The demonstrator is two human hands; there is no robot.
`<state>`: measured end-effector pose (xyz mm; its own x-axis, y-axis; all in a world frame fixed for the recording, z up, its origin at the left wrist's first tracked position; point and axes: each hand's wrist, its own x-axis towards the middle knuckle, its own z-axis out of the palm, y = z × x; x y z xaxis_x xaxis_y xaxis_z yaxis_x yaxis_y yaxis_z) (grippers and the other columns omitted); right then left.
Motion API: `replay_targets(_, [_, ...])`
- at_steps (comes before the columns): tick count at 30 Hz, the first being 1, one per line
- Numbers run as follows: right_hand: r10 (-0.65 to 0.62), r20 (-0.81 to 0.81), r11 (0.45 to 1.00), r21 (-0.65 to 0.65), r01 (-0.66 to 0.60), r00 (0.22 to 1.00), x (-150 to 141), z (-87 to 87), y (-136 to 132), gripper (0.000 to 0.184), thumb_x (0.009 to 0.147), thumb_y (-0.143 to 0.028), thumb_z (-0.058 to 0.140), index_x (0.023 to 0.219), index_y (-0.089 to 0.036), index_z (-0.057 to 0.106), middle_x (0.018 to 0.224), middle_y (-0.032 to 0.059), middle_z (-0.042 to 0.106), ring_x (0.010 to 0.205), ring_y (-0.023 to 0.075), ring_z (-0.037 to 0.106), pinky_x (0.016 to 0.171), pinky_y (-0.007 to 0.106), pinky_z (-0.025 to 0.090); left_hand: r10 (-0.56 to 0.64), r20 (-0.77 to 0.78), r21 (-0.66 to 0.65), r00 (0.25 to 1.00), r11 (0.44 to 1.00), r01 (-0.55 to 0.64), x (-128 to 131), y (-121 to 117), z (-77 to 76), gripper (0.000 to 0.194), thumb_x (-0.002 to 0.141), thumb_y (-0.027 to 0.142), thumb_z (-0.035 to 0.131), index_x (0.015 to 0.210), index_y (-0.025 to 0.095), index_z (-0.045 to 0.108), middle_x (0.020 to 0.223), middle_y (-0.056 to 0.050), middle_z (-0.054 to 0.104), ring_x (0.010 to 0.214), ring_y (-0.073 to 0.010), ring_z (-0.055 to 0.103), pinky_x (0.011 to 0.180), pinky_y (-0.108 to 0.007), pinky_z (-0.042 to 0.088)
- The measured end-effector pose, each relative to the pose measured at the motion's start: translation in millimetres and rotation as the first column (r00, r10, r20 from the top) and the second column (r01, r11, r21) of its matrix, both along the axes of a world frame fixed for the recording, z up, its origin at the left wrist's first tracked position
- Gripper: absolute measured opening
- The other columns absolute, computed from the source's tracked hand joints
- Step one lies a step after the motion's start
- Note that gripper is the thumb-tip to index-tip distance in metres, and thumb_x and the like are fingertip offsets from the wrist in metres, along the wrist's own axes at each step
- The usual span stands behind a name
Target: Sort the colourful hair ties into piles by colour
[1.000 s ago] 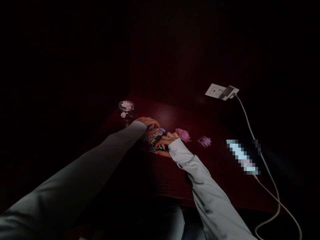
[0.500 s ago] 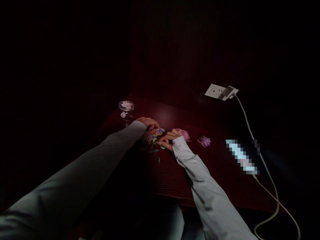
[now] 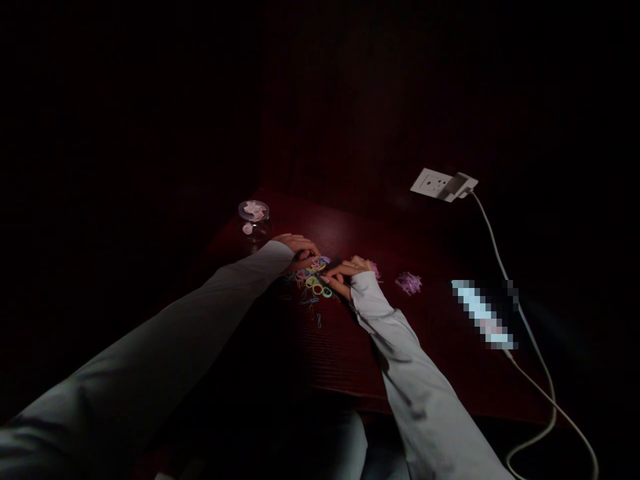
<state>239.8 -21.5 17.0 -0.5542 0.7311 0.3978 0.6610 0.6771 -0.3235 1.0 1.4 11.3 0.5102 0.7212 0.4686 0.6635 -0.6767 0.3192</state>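
Observation:
Small elastic hair ties in several colours (image 3: 314, 287) lie in a loose heap on the dark red table (image 3: 330, 340). My left hand (image 3: 299, 247) rests at the heap's left and far side, fingers bent over its edge and thumb apart from them. From the right, my right hand (image 3: 350, 272) reaches in, its thumb and fingertips drawn together at the heap's edge. Whatever those fingertips hold is too small and dark to make out. Behind my right hand a pink pile of bands (image 3: 376, 269) is mostly covered. Farther right sits a purple pile of bands (image 3: 409, 283).
A clear lidded jar (image 3: 254, 220) with pink and white stickers stands at the back left. On the right lies a lit, blurred-out device (image 3: 480, 313) with a white cable (image 3: 543, 360). A wall socket (image 3: 433, 185) holds a plugged-in charger (image 3: 461, 187).
My right hand has shifted slightly right, uncovering yellow and green hair ties at the heap's near side and covering more of the pink pile. My left hand stays nearly still.

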Motion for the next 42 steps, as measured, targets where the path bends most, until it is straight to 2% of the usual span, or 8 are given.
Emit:
replay_targets(5, [-0.013,-0.039,0.998,0.068,0.016,0.999,23.0,7.6,-5.3,0.029,0.096,-0.051,0.064,0.089,-0.029,0.081,0.068,0.0001,0.065,0.079,0.0188,0.052,0.082,0.035,0.033,0.001,-0.011,0.017,1.0,1.0,-0.001,-1.8,-3.3,-0.2,0.022,0.094,0.035,0.053,0.097,0.026,0.073,0.075,0.003,0.069,0.078,-0.0138,0.062,0.079,-0.027,0.04])
replay_targets(13, [-0.248,-0.009,0.947,0.207,0.245,0.969,79.2,1.2,-36.1,0.047,0.101,-0.059,0.048,0.088,-0.03,0.082,0.067,0.0017,0.066,0.077,0.0206,0.051,0.085,0.04,0.031,0.074,-0.064,0.031,0.995,0.997,-0.072,1.9,8.9,-18.2,0.017,0.088,0.037,0.058,0.09,0.027,0.072,0.067,0.005,0.065,0.075,-0.0142,0.059,0.078,-0.029,0.036])
replay_targets(20, [-0.39,0.012,0.909,0.164,0.383,0.921,91.3,-8.2,-30.8,0.051,0.097,-0.068,0.047,0.087,-0.032,0.082,0.08,0.0039,0.073,0.087,0.0246,0.053,0.087,0.041,0.027,0.045,-0.061,0.059,0.997,0.997,-0.041,0.8,11.4,-21.5,0.021,0.087,0.038,0.053,0.089,0.027,0.071,0.066,0.005,0.064,0.077,-0.0147,0.059,0.078,-0.029,0.037])
replay_targets(25, [-0.369,0.037,0.926,0.096,0.365,0.929,98.2,-16.2,-23.7,0.054,0.095,-0.072,0.048,0.086,-0.031,0.083,0.083,0.0062,0.074,0.089,0.0268,0.052,0.087,0.044,0.027,0.035,-0.053,0.052,0.998,0.998,-0.032,1.7,11.8,-21.7,0.02,0.085,0.038,0.055,0.088,0.028,0.072,0.064,0.005,0.064,0.074,-0.015,0.059,0.077,-0.029,0.037])
replay_targets(30, [-0.392,-0.027,0.918,0.047,0.393,0.92,97.8,-22.5,-25.1,0.059,0.095,-0.074,0.045,0.088,-0.03,0.083,0.088,0.0072,0.075,0.093,0.0278,0.055,0.089,0.045,0.028,0.051,-0.053,0.056,0.997,0.997,-0.048,0.5,10.2,-20.1,0.019,0.087,0.037,0.057,0.09,0.027,0.073,0.07,0.004,0.068,0.076,-0.0145,0.06,0.078,-0.029,0.037])
replay_targets(38, [-0.583,-0.181,0.79,0.1,0.605,0.792,108.0,-1.1,-32.9,0.055,0.1,-0.063,0.043,0.107,-0.024,0.081,0.1,0.0099,0.077,0.09,0.0252,0.056,0.093,0.045,0.03,0.088,-0.041,0.062,0.995,0.994,-0.085,-0.5,10.9,-17.0,0.02,0.088,0.039,0.057,0.089,0.026,0.072,0.066,0.005,0.065,0.072,-0.0134,0.058,0.075,-0.027,0.035])
replay_targets(40, [-0.541,-0.178,0.82,0.105,0.562,0.822,106.0,0.0,-33.5,0.051,0.1,-0.062,0.046,0.103,-0.025,0.081,0.095,0.0078,0.077,0.088,0.0243,0.057,0.092,0.044,0.03,0.092,-0.03,0.059,0.995,0.994,-0.09,-0.2,9.8,-15.6,0.02,0.088,0.039,0.056,0.089,0.026,0.071,0.064,0.005,0.064,0.072,-0.0132,0.058,0.076,-0.027,0.036])
replay_targets(42, [-0.424,-0.118,0.896,0.09,0.435,0.898,98.6,-1.8,-34.0,0.045,0.097,-0.063,0.052,0.099,-0.028,0.081,0.085,0.0044,0.075,0.086,0.0228,0.057,0.089,0.042,0.032,0.113,-0.006,0.056,0.994,0.992,-0.112,-0.7,7.6,-12.5,0.02,0.088,0.039,0.055,0.089,0.026,0.071,0.064,0.005,0.062,0.072,-0.0135,0.058,0.077,-0.027,0.036])
